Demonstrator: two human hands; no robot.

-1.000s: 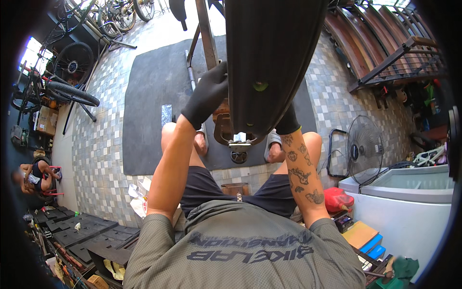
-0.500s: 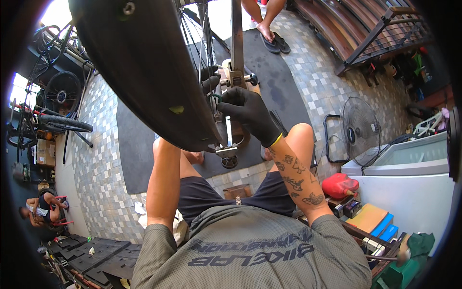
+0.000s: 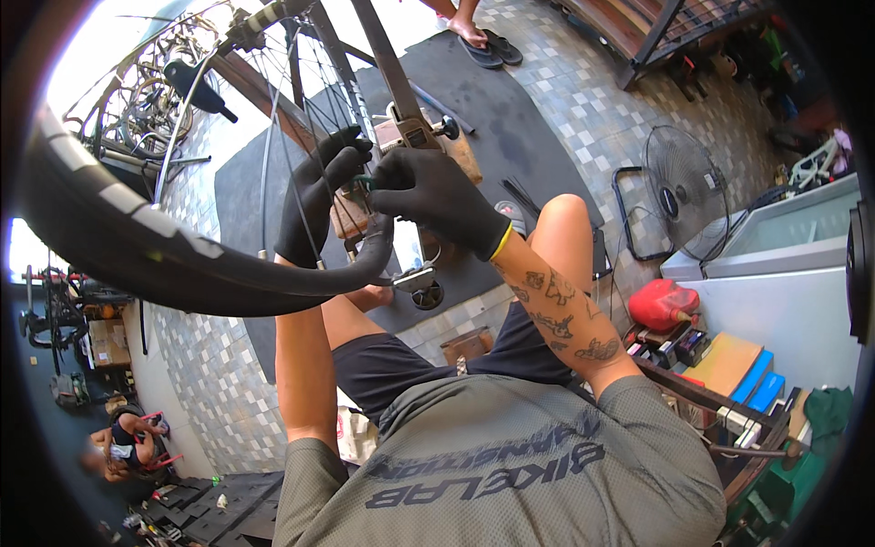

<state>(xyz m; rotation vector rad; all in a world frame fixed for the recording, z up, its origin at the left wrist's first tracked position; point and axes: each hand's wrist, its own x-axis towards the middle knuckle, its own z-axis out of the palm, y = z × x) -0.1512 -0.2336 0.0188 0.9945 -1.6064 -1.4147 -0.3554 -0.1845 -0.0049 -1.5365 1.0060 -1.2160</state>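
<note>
A spoked bicycle wheel with a black tyre [image 3: 214, 273] stands in a wheel truing stand [image 3: 386, 64], tilted toward the left of my view. My right hand [image 3: 433, 193], in a black glove with a yellow cuff edge, pinches a small green spoke wrench [image 3: 359, 182] beside the rim. My left hand [image 3: 310, 205], gloved in black too, reaches up behind the spokes. Its fingers are bent close to the wrench, and what they hold, if anything, is hidden. Below the hands, the stand's metal gauge plate [image 3: 415, 279] sits next to the tyre.
Dark mat [image 3: 519, 137] lies under the stand on a tiled floor. To the right are a standing fan [image 3: 679, 187], a red fuel can [image 3: 663, 304] and a white chest freezer [image 3: 775, 319]. A person's feet in slippers [image 3: 490, 47] show at the far side; another person [image 3: 128, 447] sits at left.
The wheel has swung left in view, now showing its spokes and my left hand behind them. My right hand appears slightly farther left, still at the green wrench.
</note>
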